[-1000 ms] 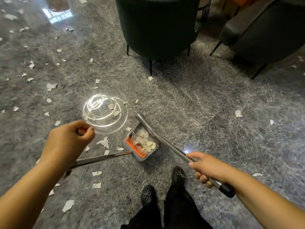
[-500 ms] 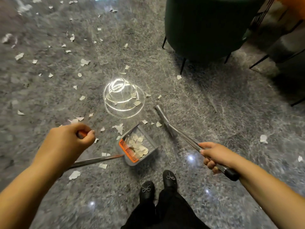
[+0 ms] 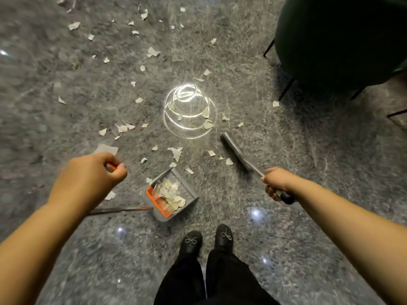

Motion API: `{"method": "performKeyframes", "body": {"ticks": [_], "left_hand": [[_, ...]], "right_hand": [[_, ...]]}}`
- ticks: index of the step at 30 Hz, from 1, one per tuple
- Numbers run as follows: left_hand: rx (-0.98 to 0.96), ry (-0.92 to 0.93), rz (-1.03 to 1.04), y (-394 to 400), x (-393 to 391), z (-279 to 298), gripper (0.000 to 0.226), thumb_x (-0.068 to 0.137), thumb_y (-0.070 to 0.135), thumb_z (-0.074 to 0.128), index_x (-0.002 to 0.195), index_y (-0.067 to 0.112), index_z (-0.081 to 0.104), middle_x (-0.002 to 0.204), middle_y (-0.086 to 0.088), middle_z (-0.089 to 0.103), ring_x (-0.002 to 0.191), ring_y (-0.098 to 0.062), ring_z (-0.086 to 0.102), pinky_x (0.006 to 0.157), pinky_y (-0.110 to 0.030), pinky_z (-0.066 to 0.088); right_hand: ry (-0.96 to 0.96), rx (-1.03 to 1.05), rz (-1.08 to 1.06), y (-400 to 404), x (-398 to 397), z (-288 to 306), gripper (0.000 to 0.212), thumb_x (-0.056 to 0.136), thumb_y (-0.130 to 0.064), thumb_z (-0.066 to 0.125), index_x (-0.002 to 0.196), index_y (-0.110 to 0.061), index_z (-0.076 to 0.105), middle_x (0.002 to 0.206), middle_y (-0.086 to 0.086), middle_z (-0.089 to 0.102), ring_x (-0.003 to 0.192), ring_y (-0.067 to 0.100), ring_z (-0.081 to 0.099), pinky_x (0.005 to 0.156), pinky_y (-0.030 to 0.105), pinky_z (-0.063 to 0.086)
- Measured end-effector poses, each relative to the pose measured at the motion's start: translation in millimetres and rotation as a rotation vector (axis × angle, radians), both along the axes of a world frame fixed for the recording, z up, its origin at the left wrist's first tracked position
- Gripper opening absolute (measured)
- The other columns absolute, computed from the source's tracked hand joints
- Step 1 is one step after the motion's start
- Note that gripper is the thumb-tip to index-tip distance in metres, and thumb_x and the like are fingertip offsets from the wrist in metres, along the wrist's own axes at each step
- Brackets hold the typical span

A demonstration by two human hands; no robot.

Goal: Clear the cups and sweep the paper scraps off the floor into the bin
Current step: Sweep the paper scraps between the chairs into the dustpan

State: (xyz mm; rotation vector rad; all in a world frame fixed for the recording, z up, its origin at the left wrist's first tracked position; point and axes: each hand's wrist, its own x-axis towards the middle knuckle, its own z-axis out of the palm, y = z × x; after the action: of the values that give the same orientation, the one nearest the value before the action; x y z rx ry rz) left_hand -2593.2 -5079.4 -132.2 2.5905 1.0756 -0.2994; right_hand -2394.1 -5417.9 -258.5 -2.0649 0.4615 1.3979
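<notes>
A grey dustpan (image 3: 189,195) with an orange comb edge stands on the floor just ahead of my feet, with several paper scraps in it. My left hand (image 3: 88,181) grips the orange top of its long handle (image 3: 119,209). My right hand (image 3: 277,183) grips the handle of a grey broom, whose head (image 3: 234,148) lies on the floor to the right of the pan. Paper scraps (image 3: 176,151) lie scattered over the grey floor ahead and to the left. No cups or bin are in view.
A bright ring-shaped light reflection (image 3: 189,111) shines on the polished floor ahead of the pan. A dark green chair (image 3: 339,38) on thin black legs stands at the upper right. My black shoes (image 3: 207,238) are close behind the pan.
The view has swung left and down, so the chair sits further right. The broom head has come out of the dustpan and now lies on the floor to its right. Both hands keep their grips.
</notes>
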Motion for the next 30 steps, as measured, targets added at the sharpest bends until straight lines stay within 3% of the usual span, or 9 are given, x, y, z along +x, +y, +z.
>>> {"method": "performKeyframes", "body": {"ticks": [5, 10, 16, 21, 30], "left_hand": [[0.011, 0.011, 0.016, 3, 6, -10, 0.013, 0.086, 0.04, 0.066, 0.075, 0.036, 0.062, 0.088, -0.005, 0.072, 0.084, -0.032, 0.062, 0.066, -0.033, 0.046], [0.004, 0.006, 0.044, 15, -1, -10, 0.013, 0.088, 0.04, 0.064, 0.08, 0.03, 0.068, 0.086, -0.001, 0.072, 0.078, -0.025, 0.059, 0.063, -0.03, 0.042], [0.024, -0.011, 0.015, 11, -4, -15, 0.013, 0.088, 0.038, 0.063, 0.086, 0.028, 0.07, 0.085, 0.0, 0.073, 0.081, -0.027, 0.063, 0.062, -0.03, 0.04], [0.021, -0.024, 0.004, 14, -6, -17, 0.015, 0.089, 0.04, 0.061, 0.083, 0.028, 0.068, 0.081, 0.0, 0.071, 0.078, -0.026, 0.061, 0.061, -0.031, 0.045], [-0.002, -0.04, 0.001, 12, -14, -16, 0.017, 0.09, 0.042, 0.061, 0.084, 0.027, 0.068, 0.077, 0.001, 0.067, 0.076, -0.025, 0.059, 0.06, -0.03, 0.04]], "right_hand": [[0.027, -0.058, 0.24, 29, 5, -18, 0.025, 0.093, 0.0, 0.037, 0.115, 0.005, 0.048, 0.063, 0.017, 0.05, 0.046, 0.021, 0.044, 0.045, 0.027, 0.038], [0.027, -0.049, 0.358, 47, -17, -18, 0.025, 0.089, 0.004, 0.029, 0.108, 0.006, 0.045, 0.059, 0.018, 0.049, 0.038, 0.019, 0.041, 0.04, 0.025, 0.036], [0.085, -0.033, 0.428, 47, -62, -6, 0.027, 0.094, -0.001, 0.031, 0.118, -0.013, 0.037, 0.059, 0.015, 0.047, 0.037, 0.017, 0.04, 0.038, 0.022, 0.034], [0.1, 0.001, 0.613, 57, -106, 11, 0.032, 0.095, -0.01, 0.039, 0.126, -0.015, 0.038, 0.073, 0.006, 0.049, 0.057, 0.018, 0.049, 0.048, 0.029, 0.04], [0.184, 0.122, 0.485, 60, -162, 23, 0.034, 0.097, -0.009, 0.041, 0.131, -0.013, 0.042, 0.062, 0.006, 0.048, 0.044, 0.014, 0.045, 0.036, 0.022, 0.038]]}}
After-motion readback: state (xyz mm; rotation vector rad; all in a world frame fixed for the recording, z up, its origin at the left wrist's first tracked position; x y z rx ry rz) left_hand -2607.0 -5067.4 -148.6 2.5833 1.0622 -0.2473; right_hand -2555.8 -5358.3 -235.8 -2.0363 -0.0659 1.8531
